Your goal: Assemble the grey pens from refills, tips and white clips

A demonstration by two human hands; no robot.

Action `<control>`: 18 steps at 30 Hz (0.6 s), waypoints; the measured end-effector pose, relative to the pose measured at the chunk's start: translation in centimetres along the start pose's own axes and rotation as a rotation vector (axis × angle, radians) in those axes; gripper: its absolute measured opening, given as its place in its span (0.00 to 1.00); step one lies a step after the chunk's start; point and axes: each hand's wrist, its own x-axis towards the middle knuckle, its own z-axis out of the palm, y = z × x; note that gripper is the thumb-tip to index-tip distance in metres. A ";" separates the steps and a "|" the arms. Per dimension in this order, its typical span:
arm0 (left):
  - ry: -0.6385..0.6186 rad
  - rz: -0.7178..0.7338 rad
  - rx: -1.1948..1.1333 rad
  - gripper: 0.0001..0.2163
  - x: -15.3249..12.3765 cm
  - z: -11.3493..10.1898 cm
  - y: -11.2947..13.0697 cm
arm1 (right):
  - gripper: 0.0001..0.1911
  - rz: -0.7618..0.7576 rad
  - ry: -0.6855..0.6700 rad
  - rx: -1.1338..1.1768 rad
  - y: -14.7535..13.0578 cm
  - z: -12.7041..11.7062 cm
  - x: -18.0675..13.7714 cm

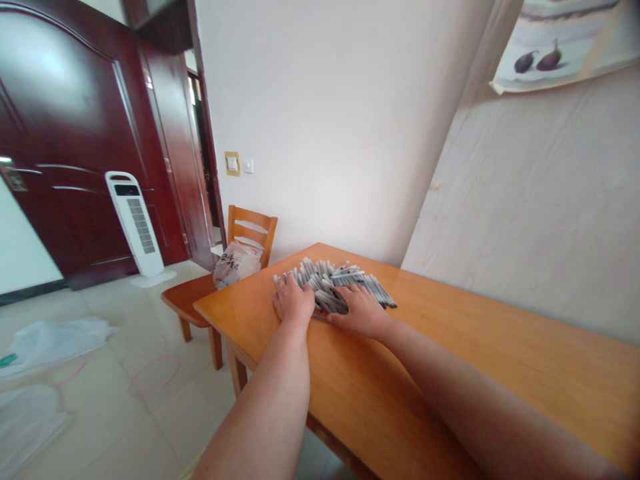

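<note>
A heap of slim whitish-grey pens, several with dark ends, lies near the far corner of the wooden table. My left hand rests on the heap's left side, its fingers reaching over the pens. On the near right side, my right hand lies against the pens with thumb and fingers spread apart. Between the two hands, part of the pile shows. Some pens are hidden beneath my fingers.
A wooden chair with a plastic bag on its seat stands beyond the table's left edge. A white tower fan stands by the dark red door. Clear plastic sheets lie on the floor. A wall borders the far side.
</note>
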 end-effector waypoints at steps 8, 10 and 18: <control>-0.025 -0.009 0.012 0.23 -0.1 -0.6 0.4 | 0.29 -0.003 0.074 0.053 0.4 -0.4 -2.8; -0.030 -0.022 0.019 0.23 -0.1 -0.6 0.5 | 0.27 0.003 0.082 0.064 0.2 -0.6 -3.4; -0.021 -0.033 0.062 0.22 0.0 -0.1 0.5 | 0.18 0.066 0.216 0.124 3.2 -1.4 -8.0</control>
